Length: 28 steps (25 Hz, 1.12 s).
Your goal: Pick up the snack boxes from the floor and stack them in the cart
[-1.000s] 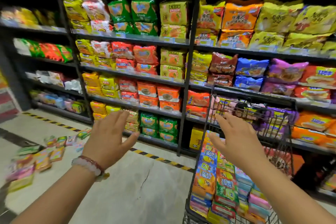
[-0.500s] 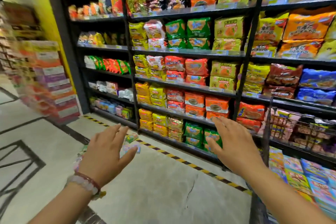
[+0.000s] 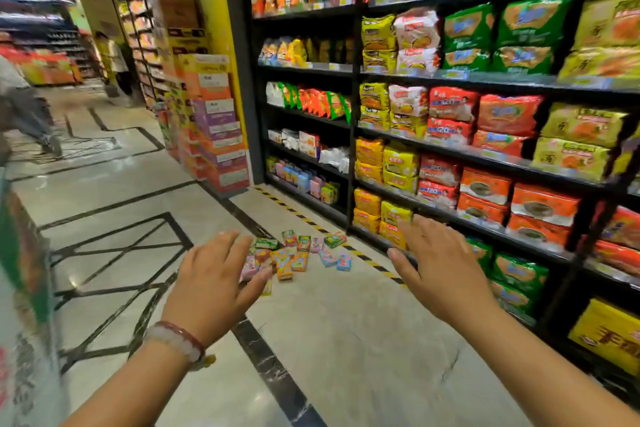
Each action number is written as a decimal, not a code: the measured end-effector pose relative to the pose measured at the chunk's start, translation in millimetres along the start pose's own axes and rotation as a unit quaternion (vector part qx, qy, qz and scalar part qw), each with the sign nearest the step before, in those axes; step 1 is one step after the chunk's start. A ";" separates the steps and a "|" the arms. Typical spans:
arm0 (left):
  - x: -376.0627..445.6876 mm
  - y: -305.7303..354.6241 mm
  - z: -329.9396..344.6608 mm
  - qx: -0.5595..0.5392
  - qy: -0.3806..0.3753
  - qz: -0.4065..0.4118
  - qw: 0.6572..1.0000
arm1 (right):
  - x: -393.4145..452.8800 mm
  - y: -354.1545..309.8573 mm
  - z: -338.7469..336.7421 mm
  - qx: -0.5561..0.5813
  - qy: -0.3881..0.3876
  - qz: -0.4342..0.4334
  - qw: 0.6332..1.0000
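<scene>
Floor (image 3: 346, 340) holds scattered snack boxes (image 3: 298, 255) (over ten).

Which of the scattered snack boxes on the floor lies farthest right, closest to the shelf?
The green box, lying on the yellow-black floor stripe by the shelf base; the other boxes sit left of it.

Two bare forearms enter from the bottom of the frame, neither with a sleeve. The left hand (image 3: 211, 282), lower centre-left, has a beaded bracelet of pale milky and dark red beads (image 3: 176, 340) at its wrist. The right hand (image 3: 441, 274), centre-right, wears nothing.
</scene>
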<state>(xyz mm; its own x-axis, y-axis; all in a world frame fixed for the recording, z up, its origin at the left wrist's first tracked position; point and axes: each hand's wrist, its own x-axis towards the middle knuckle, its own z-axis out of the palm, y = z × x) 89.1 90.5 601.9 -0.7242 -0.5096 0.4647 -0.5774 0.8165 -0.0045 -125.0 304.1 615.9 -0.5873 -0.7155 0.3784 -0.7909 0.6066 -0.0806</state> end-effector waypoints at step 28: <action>213.2 -162.0 165.3 0.045 -0.065 -0.159 0.984 | 331.9 -65.0 194.5 0.045 -0.036 -0.084 0.995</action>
<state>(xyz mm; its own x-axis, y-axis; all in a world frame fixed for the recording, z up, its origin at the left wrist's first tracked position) -34.1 -195.3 555.2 -0.5399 -0.7711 0.3374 -0.8098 0.5852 0.0415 -301.9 -40.2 567.4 -0.4532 -0.8294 0.3267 -0.8895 0.4447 -0.1050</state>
